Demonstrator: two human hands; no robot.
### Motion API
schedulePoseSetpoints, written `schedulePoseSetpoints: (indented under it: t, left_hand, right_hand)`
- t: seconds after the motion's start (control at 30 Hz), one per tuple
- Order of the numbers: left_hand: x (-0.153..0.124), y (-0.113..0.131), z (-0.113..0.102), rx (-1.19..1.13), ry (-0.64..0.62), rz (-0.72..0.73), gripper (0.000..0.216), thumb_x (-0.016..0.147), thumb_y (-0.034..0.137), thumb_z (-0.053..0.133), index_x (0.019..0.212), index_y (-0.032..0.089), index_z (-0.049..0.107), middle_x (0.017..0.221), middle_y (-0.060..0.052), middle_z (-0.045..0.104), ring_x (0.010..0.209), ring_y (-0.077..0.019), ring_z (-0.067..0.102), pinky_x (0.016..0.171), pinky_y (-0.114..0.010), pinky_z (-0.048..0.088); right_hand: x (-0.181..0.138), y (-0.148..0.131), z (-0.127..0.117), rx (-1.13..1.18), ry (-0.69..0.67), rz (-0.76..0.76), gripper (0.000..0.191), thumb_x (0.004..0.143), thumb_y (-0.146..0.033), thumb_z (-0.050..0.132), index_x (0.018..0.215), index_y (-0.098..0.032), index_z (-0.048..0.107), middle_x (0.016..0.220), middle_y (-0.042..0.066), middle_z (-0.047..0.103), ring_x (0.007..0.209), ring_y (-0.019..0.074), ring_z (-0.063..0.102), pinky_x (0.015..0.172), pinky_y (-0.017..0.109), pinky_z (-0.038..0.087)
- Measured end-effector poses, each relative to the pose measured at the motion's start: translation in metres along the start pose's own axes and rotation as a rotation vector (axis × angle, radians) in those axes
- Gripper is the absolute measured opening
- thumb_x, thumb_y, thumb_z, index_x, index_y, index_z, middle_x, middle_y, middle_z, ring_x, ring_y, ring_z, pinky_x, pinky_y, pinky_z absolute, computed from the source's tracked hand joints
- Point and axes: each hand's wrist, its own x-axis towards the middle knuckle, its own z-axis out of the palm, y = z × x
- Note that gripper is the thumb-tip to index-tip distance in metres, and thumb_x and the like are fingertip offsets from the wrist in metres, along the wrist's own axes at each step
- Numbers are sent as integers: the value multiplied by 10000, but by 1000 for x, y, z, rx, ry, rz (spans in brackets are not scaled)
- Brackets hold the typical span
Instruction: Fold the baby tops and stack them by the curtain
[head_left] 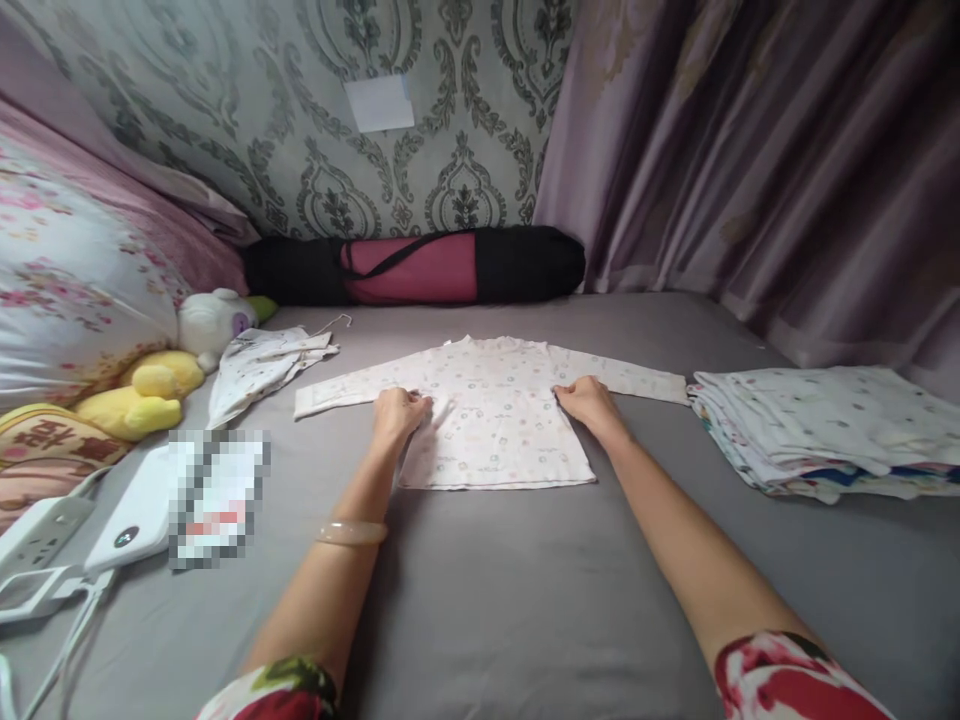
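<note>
A small white long-sleeved shirt (495, 425) with a faint print lies spread flat on the grey sheet, its collar away from me and both sleeves stretched sideways. My left hand (401, 412) pinches the shirt's left edge just below the armpit. On the opposite side my right hand (592, 405) pinches the matching spot under the other sleeve. Both sets of fingers are closed on the cloth. The right sleeve's cuff reaches the stack of folded clothes (832, 420).
Left of the shirt lie a crumpled white garment (266, 365), plush toys (161, 390), a white power bank (142, 510), a blurred packet (221, 500) and a power strip (45, 535) with cables. A long black and maroon bag (412, 268) rests along the wall; curtains (712, 150) hang at right.
</note>
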Motion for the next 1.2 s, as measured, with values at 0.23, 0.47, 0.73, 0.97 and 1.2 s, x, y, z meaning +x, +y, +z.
schedulePoseSetpoints:
  t: [0.23,0.47,0.73,0.97,1.2]
  left_hand:
    - [2,1,14,-34,30,1,258,756,355,561,708,163,727,640,-85,671,769,-231,637,695,-281,428]
    - [0,-3,18,-98,53,23,260,813,364,529,821,153,682,805,-74,698,815,-199,623,684,-261,399]
    - [-18,6,14,-67,144,51,206,912,338,428,940,196,575,873,-65,664,832,-205,598,680,-276,381]
    - [-29,13,13,134,77,206,292,969,235,306,1200,172,473,972,-110,634,818,-219,602,697,-301,375]
    - [-34,9,2,311,-19,224,298,955,165,324,1161,223,531,1101,-124,567,805,-206,619,676,-290,388]
  right_hand:
    - [-2,-4,3,57,-51,45,349,805,-460,578,919,-198,778,968,142,746,965,285,687,677,285,460]
    - [-7,-9,8,72,20,16,260,814,-358,542,908,-217,741,926,94,739,916,247,675,665,266,435]
    - [-15,-17,7,-2,94,40,287,880,-315,460,1002,-174,678,942,132,718,923,261,658,671,290,415]
    - [-28,-19,13,-101,111,-42,305,965,-294,402,1221,-193,532,979,122,697,907,250,652,715,308,404]
    - [-32,-11,16,-267,130,-113,306,1006,-352,349,1202,-232,552,960,114,697,882,242,665,742,316,404]
